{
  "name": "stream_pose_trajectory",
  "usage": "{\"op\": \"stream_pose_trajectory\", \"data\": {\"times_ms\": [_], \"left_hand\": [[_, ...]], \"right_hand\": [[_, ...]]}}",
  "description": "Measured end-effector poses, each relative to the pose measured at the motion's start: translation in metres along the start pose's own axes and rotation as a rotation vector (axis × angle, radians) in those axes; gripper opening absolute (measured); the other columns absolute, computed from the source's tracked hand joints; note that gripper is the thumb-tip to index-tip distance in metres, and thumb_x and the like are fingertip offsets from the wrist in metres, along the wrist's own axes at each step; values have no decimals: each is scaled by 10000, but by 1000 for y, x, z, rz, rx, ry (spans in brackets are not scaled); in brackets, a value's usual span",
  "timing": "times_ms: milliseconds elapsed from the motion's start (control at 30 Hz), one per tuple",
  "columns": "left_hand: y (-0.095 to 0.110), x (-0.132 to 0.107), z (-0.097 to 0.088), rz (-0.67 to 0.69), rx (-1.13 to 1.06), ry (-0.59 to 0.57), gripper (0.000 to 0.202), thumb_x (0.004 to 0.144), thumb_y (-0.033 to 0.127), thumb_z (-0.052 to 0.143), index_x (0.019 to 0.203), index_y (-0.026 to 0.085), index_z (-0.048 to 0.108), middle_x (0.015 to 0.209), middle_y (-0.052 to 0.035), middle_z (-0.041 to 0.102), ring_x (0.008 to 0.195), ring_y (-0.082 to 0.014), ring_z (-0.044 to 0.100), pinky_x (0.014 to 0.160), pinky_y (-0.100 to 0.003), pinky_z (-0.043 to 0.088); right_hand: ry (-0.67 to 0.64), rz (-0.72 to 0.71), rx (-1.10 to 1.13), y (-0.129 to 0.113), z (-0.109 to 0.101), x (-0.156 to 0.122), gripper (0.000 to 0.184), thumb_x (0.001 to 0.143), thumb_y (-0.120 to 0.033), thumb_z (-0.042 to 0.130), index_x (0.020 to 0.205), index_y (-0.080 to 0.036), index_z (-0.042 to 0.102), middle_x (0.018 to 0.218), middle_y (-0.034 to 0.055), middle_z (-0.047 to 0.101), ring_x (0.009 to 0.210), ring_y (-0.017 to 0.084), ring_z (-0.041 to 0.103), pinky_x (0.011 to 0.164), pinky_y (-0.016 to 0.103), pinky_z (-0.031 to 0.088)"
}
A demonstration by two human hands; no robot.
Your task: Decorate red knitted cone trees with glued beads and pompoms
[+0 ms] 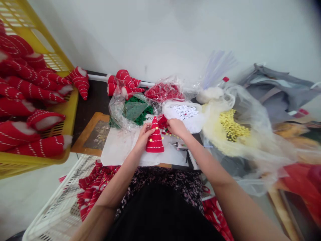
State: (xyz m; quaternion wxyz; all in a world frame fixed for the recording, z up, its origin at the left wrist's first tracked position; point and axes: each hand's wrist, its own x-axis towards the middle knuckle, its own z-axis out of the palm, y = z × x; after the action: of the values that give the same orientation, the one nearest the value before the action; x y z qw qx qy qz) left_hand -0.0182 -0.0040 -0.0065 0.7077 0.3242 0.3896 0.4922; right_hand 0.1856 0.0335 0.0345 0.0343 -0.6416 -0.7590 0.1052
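A red knitted cone with white stitched lines and small yellow beads stands on a white sheet. My left hand grips its left side. My right hand is just right of the cone's tip, its fingertips on a small red tuft. I cannot tell whether that hand holds the tuft. Below the cone's right side lies a small hot glue gun. Beyond my hands are plastic bags of green material, red material, white beads and yellow beads.
A yellow crate of red-and-white stuffed cones stands at the left, with more cones on the table's far side. A white crate of red fabric sits low at the left. Grey cloth lies at the right.
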Motion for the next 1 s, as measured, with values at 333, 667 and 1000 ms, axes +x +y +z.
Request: {"op": "stream_pose_trajectory", "data": {"times_ms": [333, 667, 1000], "left_hand": [[-4, 2, -4, 36, 28, -5, 451, 689, 383, 834, 1034, 249, 576, 856, 26, 679, 731, -198, 665, 709, -319, 498], [-6, 3, -5, 60, 38, -10, 431, 690, 361, 816, 1022, 244, 567, 859, 39, 674, 736, -172, 647, 728, -301, 512], [-5, 3, -4, 11, 30, 9, 454, 681, 370, 814, 1032, 248, 554, 857, 30, 666, 698, -177, 639, 684, -304, 506]], "right_hand": [[213, -345, 618, -28, -22, -79, 69, 922, -207, 737, 931, -211, 805, 786, 5, 727, 684, 158, 651, 672, 271, 512], [288, -624, 300, -47, -4, -103, 204, 1001, -134, 625, 922, -184, 807, 885, 80, 750, 763, 183, 697, 690, 279, 529], [259, -229, 473, -5, -23, -53, 78, 887, -154, 730, 830, -192, 768, 823, 36, 766, 660, 163, 644, 681, 290, 501]]}}
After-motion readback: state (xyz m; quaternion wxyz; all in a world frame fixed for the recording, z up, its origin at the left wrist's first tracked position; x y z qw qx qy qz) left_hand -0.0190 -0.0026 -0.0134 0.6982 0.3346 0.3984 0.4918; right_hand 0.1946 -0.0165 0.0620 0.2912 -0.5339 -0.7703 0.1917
